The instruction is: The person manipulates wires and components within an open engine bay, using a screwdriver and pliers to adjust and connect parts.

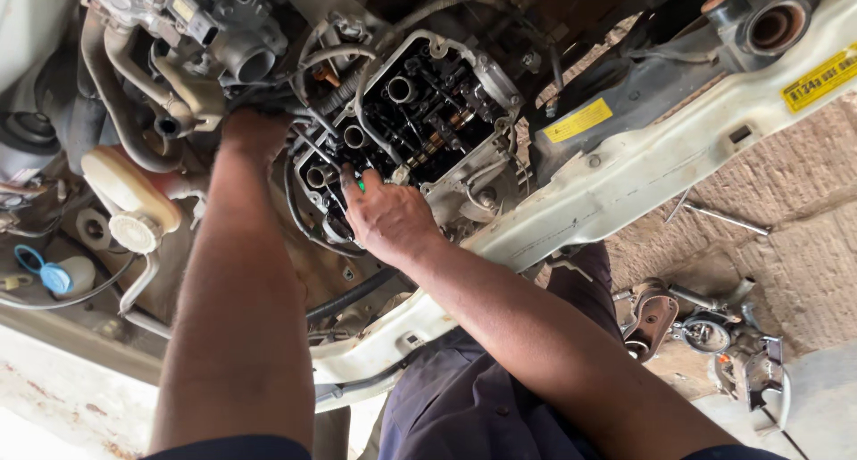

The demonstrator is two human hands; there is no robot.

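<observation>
I lean over a car's open engine bay. The uncovered cylinder head [427,112] shows dark round wells and oily valve gear. My right hand [386,217] rests at the head's near edge, fingers closed around a small tool with a green tip [361,185]. My left hand [253,132] reaches deeper into the bay to the left of the head, among hoses and wires; its fingers are hidden, so what it holds cannot be told.
A white front crossmember [643,170] with yellow labels runs diagonally past the engine. A cream reservoir [129,192] and a blue-capped bottle [55,275] sit at left. Removed metal parts [705,331] and a long tool [728,219] lie on the paved ground at right.
</observation>
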